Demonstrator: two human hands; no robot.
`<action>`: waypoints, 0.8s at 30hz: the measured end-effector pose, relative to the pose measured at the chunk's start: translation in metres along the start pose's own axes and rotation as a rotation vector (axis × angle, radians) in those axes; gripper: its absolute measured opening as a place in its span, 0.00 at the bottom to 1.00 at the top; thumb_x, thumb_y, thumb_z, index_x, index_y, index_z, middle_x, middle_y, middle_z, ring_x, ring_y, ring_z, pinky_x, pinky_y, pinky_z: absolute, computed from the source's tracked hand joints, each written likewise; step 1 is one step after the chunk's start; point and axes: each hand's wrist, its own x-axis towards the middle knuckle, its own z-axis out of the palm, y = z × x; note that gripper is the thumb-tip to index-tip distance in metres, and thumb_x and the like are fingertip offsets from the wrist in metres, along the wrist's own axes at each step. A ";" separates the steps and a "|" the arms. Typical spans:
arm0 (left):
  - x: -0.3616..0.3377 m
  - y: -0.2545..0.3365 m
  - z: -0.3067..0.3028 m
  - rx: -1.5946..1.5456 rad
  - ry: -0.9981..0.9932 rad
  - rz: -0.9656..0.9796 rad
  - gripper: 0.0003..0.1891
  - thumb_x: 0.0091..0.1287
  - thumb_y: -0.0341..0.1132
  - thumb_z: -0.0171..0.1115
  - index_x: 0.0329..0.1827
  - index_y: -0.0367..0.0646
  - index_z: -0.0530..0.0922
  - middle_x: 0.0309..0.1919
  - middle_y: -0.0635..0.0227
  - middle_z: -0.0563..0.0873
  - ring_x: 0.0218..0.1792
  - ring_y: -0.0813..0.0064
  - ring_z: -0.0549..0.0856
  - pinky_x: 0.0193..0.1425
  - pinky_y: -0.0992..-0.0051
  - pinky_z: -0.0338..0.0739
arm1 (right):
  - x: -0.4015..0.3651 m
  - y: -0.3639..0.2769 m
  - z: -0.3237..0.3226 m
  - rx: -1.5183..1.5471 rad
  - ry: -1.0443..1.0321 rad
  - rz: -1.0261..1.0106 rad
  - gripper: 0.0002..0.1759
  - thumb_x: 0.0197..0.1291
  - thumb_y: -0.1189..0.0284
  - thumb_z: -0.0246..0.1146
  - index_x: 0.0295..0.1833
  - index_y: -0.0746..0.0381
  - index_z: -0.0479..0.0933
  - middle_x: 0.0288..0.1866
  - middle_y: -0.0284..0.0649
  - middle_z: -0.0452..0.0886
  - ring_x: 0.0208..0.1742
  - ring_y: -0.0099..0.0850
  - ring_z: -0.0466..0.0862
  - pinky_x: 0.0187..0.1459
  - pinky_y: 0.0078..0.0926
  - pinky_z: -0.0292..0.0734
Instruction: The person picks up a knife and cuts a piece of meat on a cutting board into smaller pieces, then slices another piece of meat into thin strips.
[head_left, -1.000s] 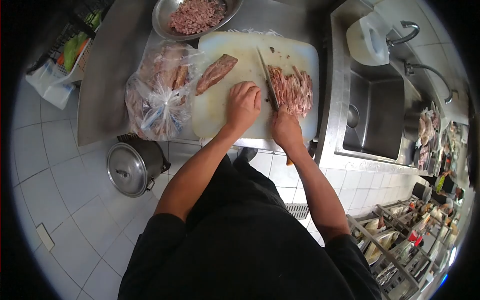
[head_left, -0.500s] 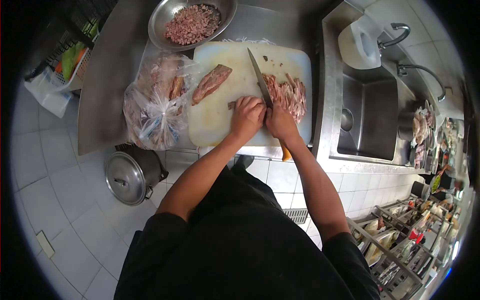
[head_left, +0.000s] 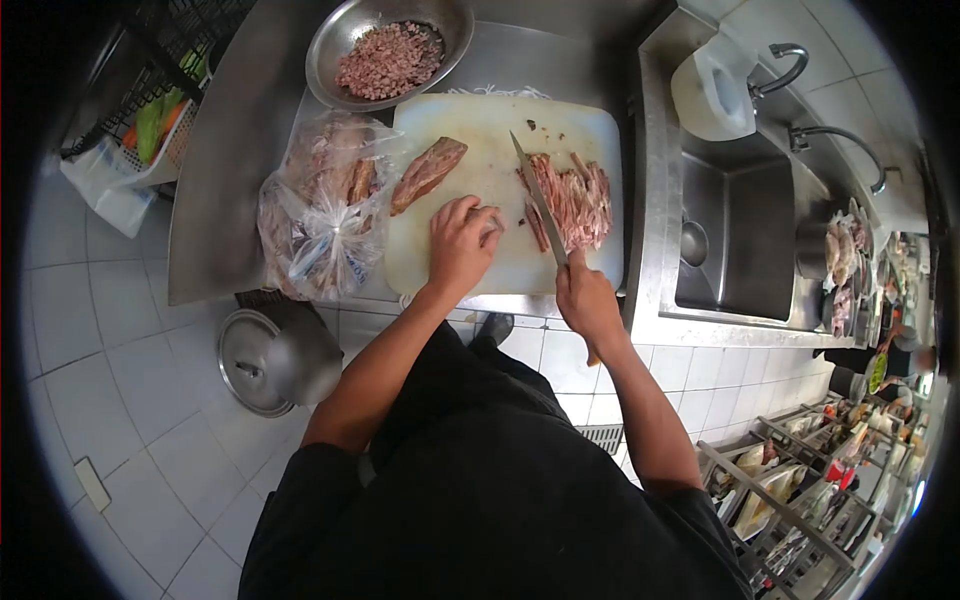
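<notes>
My right hand [head_left: 590,305] grips the handle of a long kitchen knife [head_left: 537,195], its blade angled up and left across the cutting board [head_left: 490,130]. The blade lies along the left side of a pile of meat strips [head_left: 580,205], with a few strips to its left. My left hand [head_left: 462,245] is over the board's middle, fingers curled and closed; a pale bit shows at the fingertips, too small to name. An uncut piece of meat [head_left: 428,175] lies just above and left of that hand. A few dark scraps sit near the board's top.
A metal bowl of diced meat [head_left: 390,60] stands behind the board. Left of it is a tied plastic bag of meat [head_left: 325,215]. A sink [head_left: 735,225] with a white jug [head_left: 712,90] is on the right. A lidded pot [head_left: 255,360] stands on the floor.
My left hand has moved left, away from the knife and strips. My right hand has shifted slightly right and down with the knife, uncovering a few strips left of the blade.
</notes>
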 end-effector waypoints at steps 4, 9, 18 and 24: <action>-0.012 -0.004 -0.011 0.009 -0.043 -0.042 0.20 0.57 0.30 0.73 0.53 0.43 0.83 0.52 0.61 0.83 0.57 0.54 0.80 0.65 0.57 0.71 | -0.026 0.002 0.007 0.021 -0.004 -0.031 0.11 0.74 0.68 0.54 0.49 0.67 0.67 0.25 0.62 0.81 0.30 0.65 0.82 0.37 0.64 0.77; -0.018 0.006 -0.006 -0.042 -0.126 -0.112 0.16 0.61 0.32 0.72 0.52 0.41 0.82 0.46 0.59 0.84 0.53 0.52 0.82 0.59 0.57 0.75 | -0.043 -0.002 0.015 0.046 -0.054 0.013 0.09 0.72 0.71 0.55 0.46 0.68 0.68 0.24 0.61 0.81 0.29 0.64 0.83 0.36 0.62 0.77; -0.010 0.015 0.010 -0.087 -0.069 -0.168 0.09 0.67 0.35 0.69 0.46 0.42 0.85 0.41 0.59 0.84 0.42 0.55 0.86 0.46 0.60 0.80 | -0.047 0.016 0.029 0.075 0.054 -0.031 0.10 0.71 0.72 0.56 0.47 0.68 0.68 0.24 0.61 0.81 0.28 0.63 0.82 0.35 0.61 0.78; 0.005 -0.002 0.004 0.009 0.003 -0.162 0.06 0.62 0.30 0.70 0.41 0.41 0.85 0.39 0.59 0.82 0.42 0.53 0.84 0.48 0.57 0.78 | -0.054 0.008 0.021 0.099 -0.021 0.005 0.10 0.72 0.69 0.56 0.47 0.67 0.68 0.25 0.62 0.82 0.30 0.65 0.83 0.38 0.63 0.78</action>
